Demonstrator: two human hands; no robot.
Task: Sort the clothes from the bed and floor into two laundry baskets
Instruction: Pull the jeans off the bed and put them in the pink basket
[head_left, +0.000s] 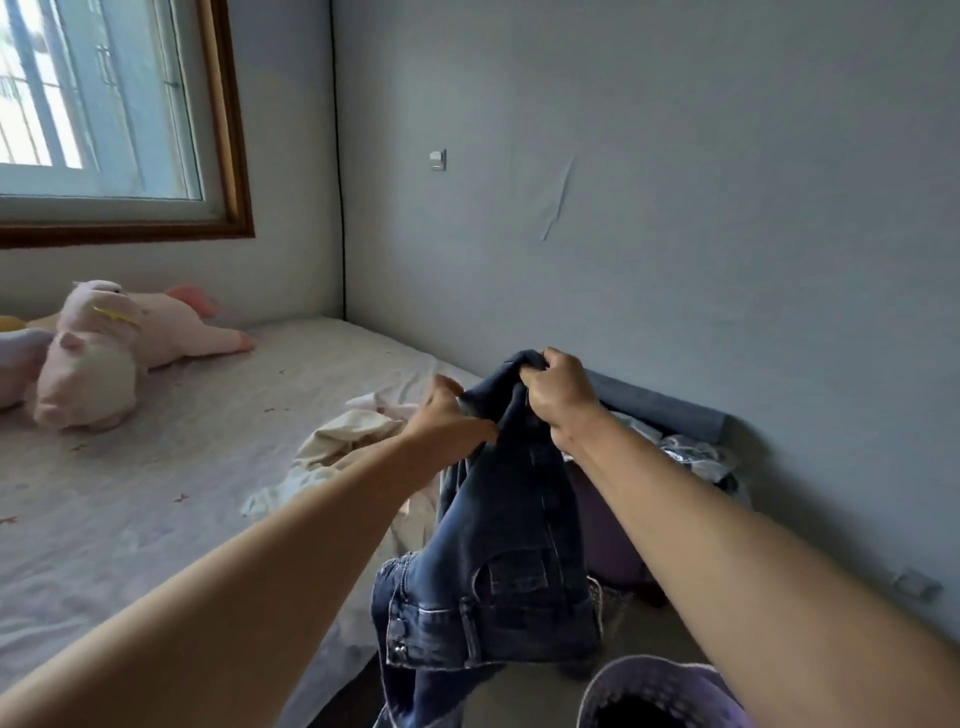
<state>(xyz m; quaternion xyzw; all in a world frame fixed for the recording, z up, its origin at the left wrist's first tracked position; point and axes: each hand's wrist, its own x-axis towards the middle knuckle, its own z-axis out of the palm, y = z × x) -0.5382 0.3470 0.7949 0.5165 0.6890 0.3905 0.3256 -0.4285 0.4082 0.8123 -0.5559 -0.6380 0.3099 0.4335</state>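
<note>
Dark blue jeans (498, 561) hang upside down in the air beside the bed, the waistband lowest. My left hand (447, 415) pinches one leg end and my right hand (558, 395) grips the other, both raised in front of me. A cream garment (337, 447) lies crumpled on the bed (156, 493) just behind my left forearm. A purple laundry basket (649, 691) shows its rim at the bottom edge, below the jeans. Another purple basket (613, 540) stands farther off against the wall, with light patterned clothes (691, 457) piled in it.
Pink plush toys (104, 353) lie on the far left of the bed under the window (104, 104). A grey-blue headboard (665, 410) runs along the right wall. A strip of floor (654, 629) lies between the bed and the wall.
</note>
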